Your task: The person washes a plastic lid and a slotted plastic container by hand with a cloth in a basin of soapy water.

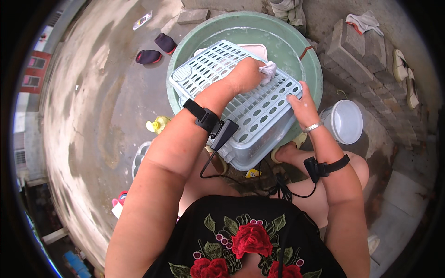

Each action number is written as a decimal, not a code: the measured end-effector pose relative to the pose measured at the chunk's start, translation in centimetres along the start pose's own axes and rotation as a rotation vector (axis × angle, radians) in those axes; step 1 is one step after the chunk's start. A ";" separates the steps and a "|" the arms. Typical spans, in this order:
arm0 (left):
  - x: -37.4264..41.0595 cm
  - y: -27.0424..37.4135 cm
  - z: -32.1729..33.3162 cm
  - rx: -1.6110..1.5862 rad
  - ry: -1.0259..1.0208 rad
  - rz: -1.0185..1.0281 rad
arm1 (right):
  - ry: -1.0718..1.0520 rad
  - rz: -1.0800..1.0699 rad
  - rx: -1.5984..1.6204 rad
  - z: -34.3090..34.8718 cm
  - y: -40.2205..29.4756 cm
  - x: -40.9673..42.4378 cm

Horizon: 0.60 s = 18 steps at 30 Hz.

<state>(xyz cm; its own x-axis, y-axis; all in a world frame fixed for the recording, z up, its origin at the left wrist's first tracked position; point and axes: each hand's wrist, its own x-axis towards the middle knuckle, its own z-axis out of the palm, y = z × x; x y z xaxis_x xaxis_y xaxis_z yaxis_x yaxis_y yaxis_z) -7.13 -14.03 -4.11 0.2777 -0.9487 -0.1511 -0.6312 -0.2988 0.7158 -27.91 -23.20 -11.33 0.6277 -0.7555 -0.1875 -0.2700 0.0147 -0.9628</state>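
A light blue plastic rack (259, 113) with a slotted, perforated top rests tilted over a large round green plastic tub (174, 66). My left hand (246, 74) is closed around a crumpled white cloth (268, 72), which lies against the slotted top. At the rack's right corner, my right hand (306, 106) grips the edge, thumb on top. Its remaining fingers are partly hidden. Cloudy, sudsy water (283, 47) fills the tub. Behind the rack, a pale pinkish plastic piece (259, 50) shows in the water, mostly covered.
A white bucket (347, 121) stands right of the tub, near stacked grey bricks (358, 66) with pale shoes (405, 74) and a cloth (365, 22). Dark slippers (149, 56) lie left on wet concrete. A yellow pump bottle (158, 124) is beside my left arm. Cables (283, 187) hang near my knees.
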 end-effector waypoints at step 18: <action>1.1 -1.0 1.8 0.249 0.044 0.106 | 0.045 -0.084 -0.167 0.0 1.8 0.7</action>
<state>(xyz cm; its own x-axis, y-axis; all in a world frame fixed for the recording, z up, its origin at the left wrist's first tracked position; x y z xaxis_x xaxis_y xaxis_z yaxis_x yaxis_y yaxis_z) -7.52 -14.93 -6.23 0.2282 -0.9723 -0.0501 -0.8155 -0.2190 0.5358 -27.94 -23.69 -13.20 0.6207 -0.7782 -0.0951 -0.3378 -0.1559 -0.9282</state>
